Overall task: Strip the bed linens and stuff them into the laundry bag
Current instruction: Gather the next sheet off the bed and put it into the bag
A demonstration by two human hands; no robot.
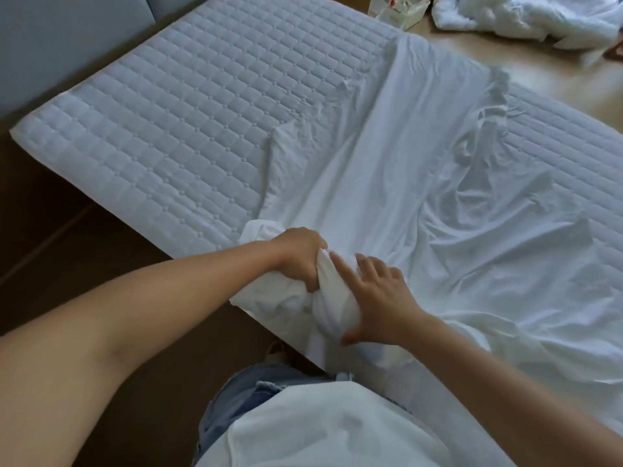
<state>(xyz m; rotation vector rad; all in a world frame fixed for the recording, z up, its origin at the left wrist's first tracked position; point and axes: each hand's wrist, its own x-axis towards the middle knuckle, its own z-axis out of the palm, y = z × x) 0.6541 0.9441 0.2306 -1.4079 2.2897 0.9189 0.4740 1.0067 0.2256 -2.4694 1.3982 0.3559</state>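
White bed sheet bunches at the near edge, where my left hand clenches a wad of it and my right hand presses it, fingers spread. Farther on it trails across the quilted mattress; crumpled bedding lies on the floor beyond.

Left hand grips bunched white sheet at near mattress edge. Right hand rests flat on bunch, fingers straight. Sheet half peeled off quilted mattress. White bedding pile on floor, far right.
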